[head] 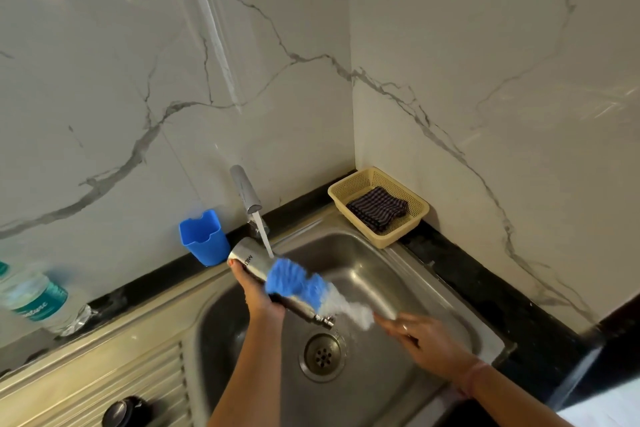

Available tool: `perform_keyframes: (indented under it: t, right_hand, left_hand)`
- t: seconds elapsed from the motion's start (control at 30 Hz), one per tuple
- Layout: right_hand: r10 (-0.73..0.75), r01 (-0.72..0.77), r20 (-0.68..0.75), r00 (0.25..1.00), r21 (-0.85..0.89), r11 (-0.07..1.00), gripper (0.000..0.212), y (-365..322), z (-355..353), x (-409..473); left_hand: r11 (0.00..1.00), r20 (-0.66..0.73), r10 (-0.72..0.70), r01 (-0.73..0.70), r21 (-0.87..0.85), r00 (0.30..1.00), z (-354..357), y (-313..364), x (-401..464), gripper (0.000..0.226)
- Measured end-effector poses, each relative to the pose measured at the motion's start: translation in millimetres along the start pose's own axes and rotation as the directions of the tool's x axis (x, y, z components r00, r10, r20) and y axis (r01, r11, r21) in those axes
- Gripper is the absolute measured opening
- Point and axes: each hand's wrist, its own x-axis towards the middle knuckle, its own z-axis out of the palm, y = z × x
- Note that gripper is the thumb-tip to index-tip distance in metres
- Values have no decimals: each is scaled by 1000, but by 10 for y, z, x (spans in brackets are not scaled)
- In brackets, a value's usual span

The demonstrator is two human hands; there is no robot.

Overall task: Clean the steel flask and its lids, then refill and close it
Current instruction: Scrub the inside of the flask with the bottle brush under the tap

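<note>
Over the sink (433,291), the steel flask (252,262) lies tilted, base up toward the tap and mouth down toward the drain. My left hand (254,295) grips its body from below. My right hand (422,340) holds the handle of a blue and white bottle brush (301,282), whose bristles press against the flask's side. Water runs from the tap (246,191) onto the flask and brush. A dark round lid (121,411) lies on the drainboard at the lower left.
A blue plastic cup (204,239) stands behind the sink, left of the tap. A cream basket (379,206) with a dark checked cloth sits in the back corner. A plastic water bottle (41,302) lies on the left counter. The drain (322,354) is open.
</note>
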Motion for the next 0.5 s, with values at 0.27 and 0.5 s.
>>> perform_keyframes:
  t: [0.27, 0.5]
  right_hand:
    - [81, -67, -83, 993, 156, 985, 43, -216, -61, 317]
    - [79, -71, -41, 996, 164, 984, 48, -341, -123, 490]
  left_hand:
    - [999, 9, 40, -41, 26, 999, 31, -17, -36, 76]
    - [997, 41, 23, -26, 76, 999, 14, -93, 1, 79]
